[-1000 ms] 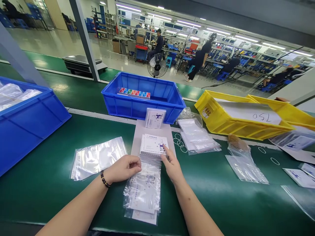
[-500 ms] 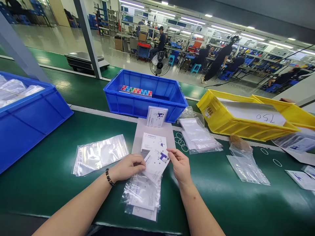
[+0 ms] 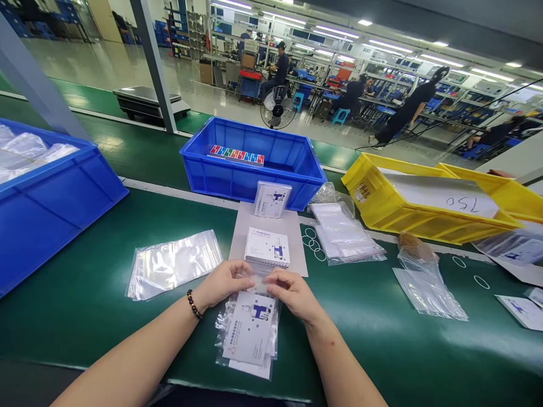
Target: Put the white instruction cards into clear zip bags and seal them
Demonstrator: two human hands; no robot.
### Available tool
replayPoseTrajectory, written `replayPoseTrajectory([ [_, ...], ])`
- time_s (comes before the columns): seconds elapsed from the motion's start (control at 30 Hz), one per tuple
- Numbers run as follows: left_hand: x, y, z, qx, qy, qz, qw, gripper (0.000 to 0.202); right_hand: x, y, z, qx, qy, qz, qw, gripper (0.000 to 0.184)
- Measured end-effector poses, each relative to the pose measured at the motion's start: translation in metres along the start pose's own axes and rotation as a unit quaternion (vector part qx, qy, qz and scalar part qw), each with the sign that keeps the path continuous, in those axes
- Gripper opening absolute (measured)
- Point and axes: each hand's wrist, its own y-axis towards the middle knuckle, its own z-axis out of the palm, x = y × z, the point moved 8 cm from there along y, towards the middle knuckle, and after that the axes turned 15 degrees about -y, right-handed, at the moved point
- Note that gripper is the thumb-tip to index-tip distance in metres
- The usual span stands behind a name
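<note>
My left hand (image 3: 229, 282), with a beaded bracelet at the wrist, pinches the upper end of a clear plastic bag (image 3: 257, 287). The other side of that end is between the fingers of my right hand (image 3: 292, 291). Below my hands a white booklet (image 3: 250, 328) with a purple device printed on it appears to lie inside the bag. More bagged booklets (image 3: 254, 368) show beneath it. Just beyond my fingers sits a stack of booklets (image 3: 267, 246) on a grey board (image 3: 237, 232). Another stack of booklets (image 3: 272, 199) stands upright against the blue bin.
Flat clear bags (image 3: 176, 263) are fanned out at left. A blue bin (image 3: 254, 178) stands ahead, a larger blue bin (image 3: 63, 192) at far left, a yellow bin (image 3: 407, 209) at right. Filled bags (image 3: 345, 232) and white rings (image 3: 311, 244) lie right of the board.
The booklet, held tilted between both hands earlier, has come down over the bags and turned upright. My hands have drawn closer together at the bag's upper end.
</note>
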Motion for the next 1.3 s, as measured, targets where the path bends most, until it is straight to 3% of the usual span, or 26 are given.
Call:
replayPoseTrajectory([
  [0.13,-0.005,0.0,-0.003,-0.032,0.052,0.028,0.998,0.026,-0.006,-0.001,0.0,-0.018,0.044,0.046,0.998,0.027],
  [0.23,-0.011,-0.002,0.0,-0.041,0.065,0.049,0.996,0.024,-0.008,-0.001,0.0,-0.026,0.024,0.064,0.997,0.013],
  [0.43,-0.011,-0.004,0.006,-0.031,0.072,0.047,0.996,0.023,0.0,-0.001,-0.002,-0.067,-0.04,0.049,0.996,0.015],
  [0.7,-0.006,-0.002,0.017,-0.022,0.103,0.056,0.993,0.021,0.002,0.002,0.012,-0.035,-0.061,0.043,0.997,0.015],
  [0.83,-0.006,-0.002,0.013,-0.023,0.107,0.051,0.993,0.022,0.011,-0.001,0.005,-0.077,-0.146,-0.004,0.986,0.015],
  [0.93,-0.019,-0.005,0.009,-0.013,0.152,0.084,0.985,0.025,0.02,-0.004,0.0,-0.11,-0.202,-0.057,0.971,0.016],
  [1.0,-0.039,-0.011,-0.003,-0.059,0.24,0.147,0.958,0.026,0.025,-0.006,-0.004,-0.141,-0.228,-0.089,0.959,0.014],
  [1.1,-0.066,-0.021,-0.027,-0.183,0.407,0.186,0.875,0.027,0.031,-0.011,-0.015,-0.219,-0.253,-0.134,0.933,0.006],
  [1.2,-0.069,-0.024,-0.054,-0.264,0.522,0.083,0.807,0.021,0.036,-0.017,-0.022,-0.284,-0.268,-0.161,0.907,0.009],
  [1.3,-0.054,-0.022,-0.072,-0.255,0.561,-0.047,0.786,0.027,0.036,-0.017,-0.02,-0.288,-0.273,-0.171,0.902,0.009],
])
